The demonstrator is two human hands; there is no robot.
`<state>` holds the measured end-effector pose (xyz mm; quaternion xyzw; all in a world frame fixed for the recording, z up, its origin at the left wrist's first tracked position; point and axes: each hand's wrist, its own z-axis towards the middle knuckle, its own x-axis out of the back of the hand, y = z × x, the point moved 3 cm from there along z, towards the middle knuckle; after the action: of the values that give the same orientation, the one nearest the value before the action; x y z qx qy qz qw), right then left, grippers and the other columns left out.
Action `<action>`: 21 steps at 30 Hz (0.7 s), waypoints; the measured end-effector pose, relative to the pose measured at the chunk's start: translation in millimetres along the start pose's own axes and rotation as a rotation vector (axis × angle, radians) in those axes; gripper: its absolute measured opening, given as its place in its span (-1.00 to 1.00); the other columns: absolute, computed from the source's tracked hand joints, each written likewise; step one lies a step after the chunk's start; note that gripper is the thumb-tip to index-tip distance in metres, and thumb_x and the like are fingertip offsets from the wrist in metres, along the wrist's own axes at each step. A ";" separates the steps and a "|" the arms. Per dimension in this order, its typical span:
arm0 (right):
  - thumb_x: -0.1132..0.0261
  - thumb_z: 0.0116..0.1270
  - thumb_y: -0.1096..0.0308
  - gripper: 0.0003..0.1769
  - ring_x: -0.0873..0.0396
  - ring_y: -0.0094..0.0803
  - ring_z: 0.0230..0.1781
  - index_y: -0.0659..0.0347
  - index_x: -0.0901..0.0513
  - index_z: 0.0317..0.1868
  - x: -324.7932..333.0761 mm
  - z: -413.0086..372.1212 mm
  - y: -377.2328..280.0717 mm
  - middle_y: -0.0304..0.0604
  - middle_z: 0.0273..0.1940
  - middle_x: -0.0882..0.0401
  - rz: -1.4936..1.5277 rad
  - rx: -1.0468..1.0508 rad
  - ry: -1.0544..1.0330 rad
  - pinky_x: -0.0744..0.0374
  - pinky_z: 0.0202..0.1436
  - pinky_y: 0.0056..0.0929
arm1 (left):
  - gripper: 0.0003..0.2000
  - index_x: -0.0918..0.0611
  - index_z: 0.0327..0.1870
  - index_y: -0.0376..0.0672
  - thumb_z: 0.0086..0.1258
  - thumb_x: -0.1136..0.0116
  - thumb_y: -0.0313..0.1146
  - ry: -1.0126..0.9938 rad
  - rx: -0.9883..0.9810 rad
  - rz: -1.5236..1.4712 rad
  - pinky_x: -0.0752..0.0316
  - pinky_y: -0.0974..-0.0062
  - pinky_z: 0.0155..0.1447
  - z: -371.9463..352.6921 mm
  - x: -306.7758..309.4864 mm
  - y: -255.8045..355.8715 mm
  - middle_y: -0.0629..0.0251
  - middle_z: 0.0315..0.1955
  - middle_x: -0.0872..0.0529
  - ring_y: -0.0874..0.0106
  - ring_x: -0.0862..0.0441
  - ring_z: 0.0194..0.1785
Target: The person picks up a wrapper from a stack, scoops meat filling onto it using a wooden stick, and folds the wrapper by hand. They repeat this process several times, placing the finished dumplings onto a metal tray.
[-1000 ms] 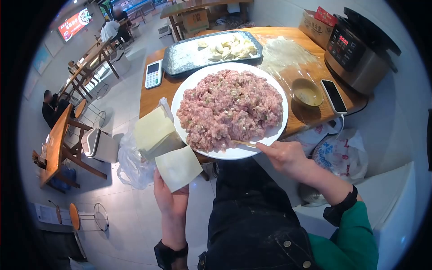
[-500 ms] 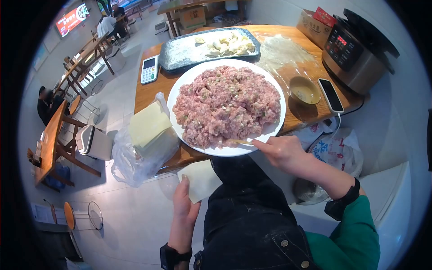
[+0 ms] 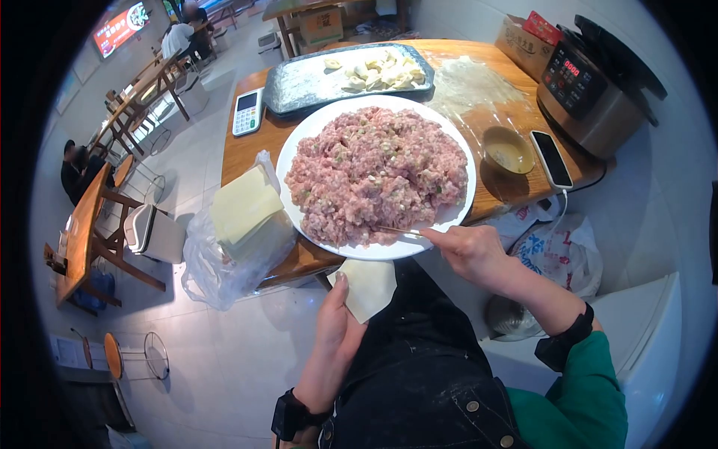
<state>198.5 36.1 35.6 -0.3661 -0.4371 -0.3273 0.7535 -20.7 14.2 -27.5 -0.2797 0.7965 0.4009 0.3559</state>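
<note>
My left hand (image 3: pixel 338 318) holds a pale dough wrapper (image 3: pixel 369 288) below the near rim of a large white plate (image 3: pixel 458 212). Pinched in my right hand (image 3: pixel 473 253) is a thin stick (image 3: pixel 404 231), its tip in the minced meat (image 3: pixel 374 168) heaped on the plate. A stack of square wrappers (image 3: pixel 245 206) lies on a clear plastic bag (image 3: pixel 224 273) left of the plate. Folded dumplings (image 3: pixel 383 72) sit on a floured dark tray (image 3: pixel 299 82) behind it.
Right of the plate are a small bowl (image 3: pixel 507 151), a phone (image 3: pixel 551 159) on a cable and an electric cooker (image 3: pixel 591 90). A card terminal (image 3: pixel 247 112) stands at the back left. Seated people (image 3: pixel 177 39) are far off among tables.
My left hand has moved up and to the right with the wrapper, nearer the plate. The stick in my right hand has shifted slightly, its tip now further left in the meat.
</note>
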 end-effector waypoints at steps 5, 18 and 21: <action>-0.20 0.07 0.48 -0.61 -0.54 -0.21 -0.59 0.06 -0.57 -0.02 1.5 -3.2 -2.9 -0.18 -0.58 -0.51 0.040 0.060 -0.055 -0.47 -0.58 -0.28 | -0.57 -0.24 0.27 -0.28 0.51 0.29 -0.20 0.015 -0.008 -0.009 -0.22 0.21 0.35 -1.0 -10.6 2.1 0.09 0.21 -0.37 0.23 -0.35 0.27; -0.17 0.05 0.56 -0.49 -0.56 -0.44 -0.52 0.10 -0.52 0.09 -6.9 -40.9 -33.4 -0.28 -0.48 -0.53 0.248 0.120 -0.020 -0.52 -0.54 -0.50 | -0.56 -0.23 0.28 -0.27 0.50 0.28 -0.20 0.003 -0.037 -0.113 -0.17 0.19 0.38 -9.4 20.9 3.1 0.07 0.23 -0.34 0.20 -0.31 0.29; -0.14 0.20 0.55 -0.54 -0.55 -0.52 -0.55 0.10 -0.50 0.14 -0.4 -31.2 -31.4 -0.28 -0.54 -0.54 0.631 -0.008 -0.130 -0.51 -0.50 -0.57 | -0.58 -0.27 0.26 -0.23 0.49 0.26 -0.19 -0.126 -0.041 -0.202 -0.21 0.14 0.35 -13.8 22.3 6.8 0.08 0.22 -0.37 0.20 -0.34 0.27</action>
<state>185.8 -6.2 32.7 -0.5067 -0.3480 -0.0554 0.7869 -43.6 2.6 -36.2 -0.3400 0.7320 0.3958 0.4380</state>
